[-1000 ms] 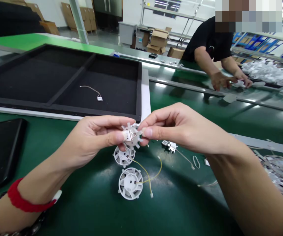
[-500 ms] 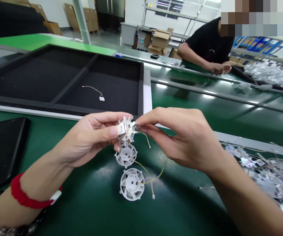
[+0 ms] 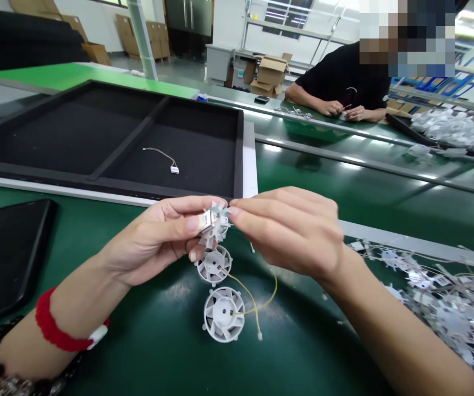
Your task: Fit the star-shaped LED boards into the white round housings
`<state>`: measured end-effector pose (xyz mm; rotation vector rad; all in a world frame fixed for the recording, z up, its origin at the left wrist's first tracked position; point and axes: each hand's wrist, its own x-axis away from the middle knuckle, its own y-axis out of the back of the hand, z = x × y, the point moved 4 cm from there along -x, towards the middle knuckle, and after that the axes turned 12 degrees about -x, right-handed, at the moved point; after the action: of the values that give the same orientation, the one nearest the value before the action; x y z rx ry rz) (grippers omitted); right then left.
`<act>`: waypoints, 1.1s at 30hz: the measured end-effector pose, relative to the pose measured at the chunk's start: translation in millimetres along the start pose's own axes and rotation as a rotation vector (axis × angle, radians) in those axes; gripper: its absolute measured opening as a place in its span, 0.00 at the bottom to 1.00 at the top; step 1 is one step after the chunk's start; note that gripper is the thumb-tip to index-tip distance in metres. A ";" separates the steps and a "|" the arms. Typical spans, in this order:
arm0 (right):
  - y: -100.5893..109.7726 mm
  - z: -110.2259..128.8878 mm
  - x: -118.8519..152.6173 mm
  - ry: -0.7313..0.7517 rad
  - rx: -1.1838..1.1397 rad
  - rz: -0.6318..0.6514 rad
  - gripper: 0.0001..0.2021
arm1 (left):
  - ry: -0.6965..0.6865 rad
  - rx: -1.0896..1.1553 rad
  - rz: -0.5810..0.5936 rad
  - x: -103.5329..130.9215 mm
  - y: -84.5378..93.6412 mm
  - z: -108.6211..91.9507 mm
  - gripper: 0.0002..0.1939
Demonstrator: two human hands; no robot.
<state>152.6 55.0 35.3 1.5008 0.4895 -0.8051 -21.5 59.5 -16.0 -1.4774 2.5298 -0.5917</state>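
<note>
My left hand (image 3: 158,236) is closed on a small white finned part (image 3: 209,234), thumb pressed against a white block on its near side. A pale star-shaped plate (image 3: 221,210) with radiating teeth shows at the part's face. The fingertips of my right hand (image 3: 290,225) are pinched together at the plate's right edge; what lies between them is partly hidden. Just below, a round white fan-like housing (image 3: 214,264) rests on the green table, and a second white housing (image 3: 224,314) lies nearer. Thin yellow wires (image 3: 272,291) with small white plugs trail from these housings.
A pile of star-shaped plates and wires (image 3: 447,308) lies at right. A black divided tray (image 3: 199,148) holds a small wired connector (image 3: 174,170). A black case (image 3: 10,258) sits at left. Across the bench, a person (image 3: 344,82) works near white parts (image 3: 451,129).
The held part has turned a little, so its star-shaped face shows differently. My right fingers have shifted along its edge, and the right hand hides more of the hanging wire.
</note>
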 end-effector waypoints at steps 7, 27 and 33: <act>-5.0 -26.1 -2.3 -0.954 -0.915 0.106 0.12 | -0.082 -0.245 -0.043 0.6 4.6 -4.9 0.12; -22.0 -28.8 9.5 -1.125 -1.072 0.194 0.05 | -0.073 -0.328 0.016 -1.5 6.7 2.1 0.11; -19.9 -30.0 8.0 -1.097 -1.017 0.221 0.09 | -0.071 -0.340 -0.029 -1.3 5.4 1.5 0.13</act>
<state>149.1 85.3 14.4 0.0662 -0.1294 -0.8684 -24.7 62.6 -19.7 -1.6060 2.6543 -0.1095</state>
